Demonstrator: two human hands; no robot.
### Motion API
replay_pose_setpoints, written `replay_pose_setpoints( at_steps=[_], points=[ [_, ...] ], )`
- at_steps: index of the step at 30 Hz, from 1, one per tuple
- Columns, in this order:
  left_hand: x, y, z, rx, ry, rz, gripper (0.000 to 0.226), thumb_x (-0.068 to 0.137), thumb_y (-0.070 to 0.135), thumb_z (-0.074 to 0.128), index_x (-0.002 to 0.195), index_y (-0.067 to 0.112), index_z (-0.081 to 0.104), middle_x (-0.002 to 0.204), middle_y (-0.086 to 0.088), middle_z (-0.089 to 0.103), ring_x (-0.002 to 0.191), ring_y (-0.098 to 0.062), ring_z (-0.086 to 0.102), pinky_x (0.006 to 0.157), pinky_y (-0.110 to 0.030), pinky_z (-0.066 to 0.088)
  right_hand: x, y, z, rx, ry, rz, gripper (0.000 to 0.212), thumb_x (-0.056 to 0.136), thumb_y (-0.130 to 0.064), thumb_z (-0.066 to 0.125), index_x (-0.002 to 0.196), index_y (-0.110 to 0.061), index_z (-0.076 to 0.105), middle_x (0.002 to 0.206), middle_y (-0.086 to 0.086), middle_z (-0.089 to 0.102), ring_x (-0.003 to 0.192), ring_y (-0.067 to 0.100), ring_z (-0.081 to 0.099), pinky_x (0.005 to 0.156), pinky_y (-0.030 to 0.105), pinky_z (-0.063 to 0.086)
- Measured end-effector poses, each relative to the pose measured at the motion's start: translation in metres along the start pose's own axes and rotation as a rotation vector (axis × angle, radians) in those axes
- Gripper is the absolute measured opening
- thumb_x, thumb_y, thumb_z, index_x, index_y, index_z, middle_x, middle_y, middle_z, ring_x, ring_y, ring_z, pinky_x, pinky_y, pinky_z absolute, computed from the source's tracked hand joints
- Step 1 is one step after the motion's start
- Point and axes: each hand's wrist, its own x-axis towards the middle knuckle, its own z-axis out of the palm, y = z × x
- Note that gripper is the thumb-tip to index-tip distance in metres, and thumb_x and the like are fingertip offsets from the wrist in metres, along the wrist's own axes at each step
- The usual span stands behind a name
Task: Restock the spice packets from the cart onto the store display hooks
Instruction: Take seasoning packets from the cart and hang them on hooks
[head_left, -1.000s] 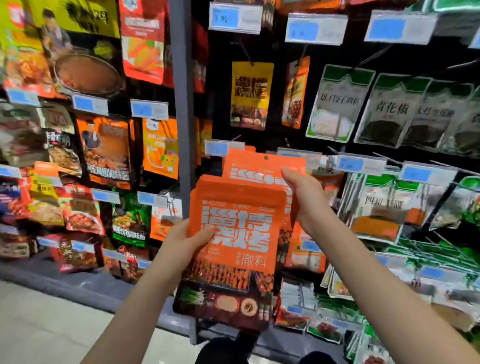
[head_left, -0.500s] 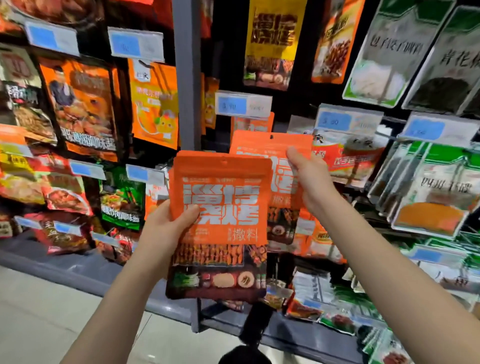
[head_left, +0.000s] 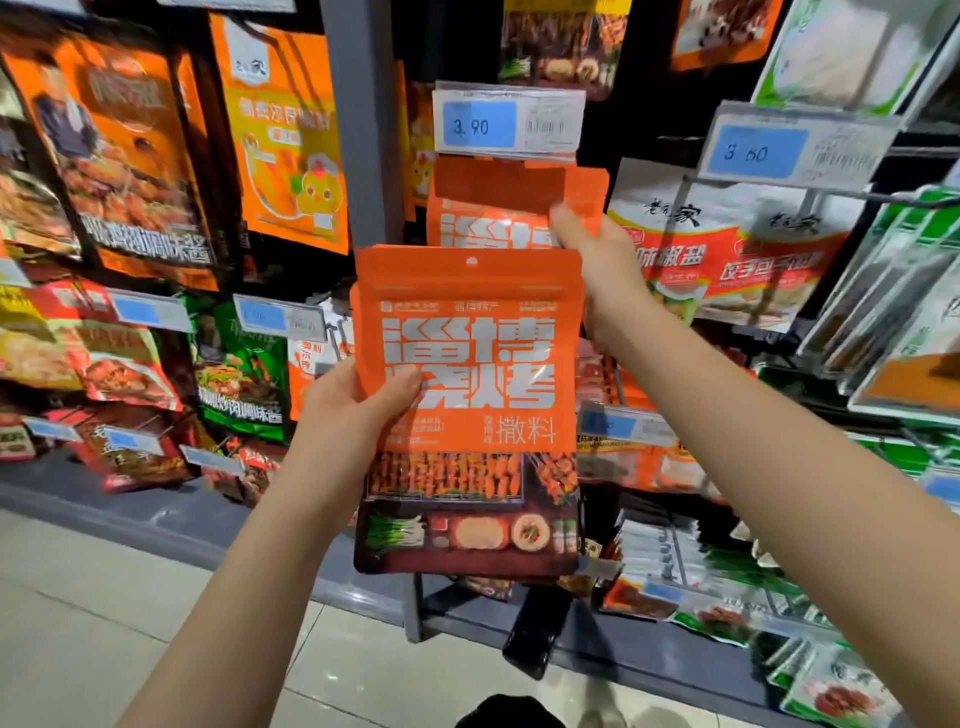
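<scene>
Orange spice packets in hands: two plainly seen. Left hand (head_left: 353, 415) – thumb across front, fingers curled behind – grips near packet (head_left: 467, 395) at centre of view; edges of more behind it, number unclear. Right hand (head_left: 597, 265) pinches second packet (head_left: 493, 208) by its right top corner, held up against display, just under price tag (head_left: 509, 122) marked 3.90. Another tag (head_left: 795, 150), 3.60, to right. Grey upright (head_left: 358, 130) stands left of second packet.
</scene>
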Motion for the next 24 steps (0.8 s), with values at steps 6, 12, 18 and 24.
replay_pose_setpoints(
  at_steps=[6,12,18,24],
  points=[
    [0.004,0.000,-0.003,0.002,0.002,-0.002,0.013,0.095,0.016,0.056,0.105,0.018,0.063,0.095,-0.006,0.075,0.084,-0.024,0.073,0.062,-0.028,0.058,0.004,-0.003,0.008,-0.051,-0.034,-0.034,0.020,0.097,-0.019,0.055,0.077,-0.020,0.059,0.075,-0.003,0.064,0.059,0.002,0.061,0.057,0.016,0.050],
    [0.001,0.003,-0.007,-0.017,-0.019,-0.023,0.013,0.095,0.017,0.056,0.106,0.018,0.063,0.095,-0.005,0.075,0.083,-0.023,0.073,0.061,-0.028,0.059,0.002,-0.002,0.010,-0.060,-0.064,-0.016,0.015,0.097,-0.026,0.055,0.086,-0.017,0.062,0.087,0.003,0.069,0.075,0.012,0.067,0.069,0.024,0.056],
    [0.000,0.005,-0.011,-0.027,-0.031,-0.024,0.013,0.094,0.017,0.056,0.106,0.017,0.063,0.095,-0.005,0.075,0.083,-0.023,0.073,0.063,-0.029,0.059,0.001,0.000,0.010,-0.007,-0.041,-0.015,0.015,0.096,-0.027,0.056,0.087,-0.017,0.062,0.091,0.006,0.070,0.082,0.019,0.069,0.079,0.035,0.058],
    [0.001,0.005,-0.014,-0.026,-0.015,-0.018,0.014,0.094,0.017,0.056,0.106,0.018,0.063,0.096,-0.005,0.075,0.084,-0.023,0.073,0.064,-0.029,0.059,0.012,-0.003,0.019,-0.038,0.012,-0.044,0.020,0.094,-0.021,0.058,0.076,-0.017,0.062,0.079,0.006,0.068,0.076,0.019,0.065,0.074,0.036,0.054]
  ],
)
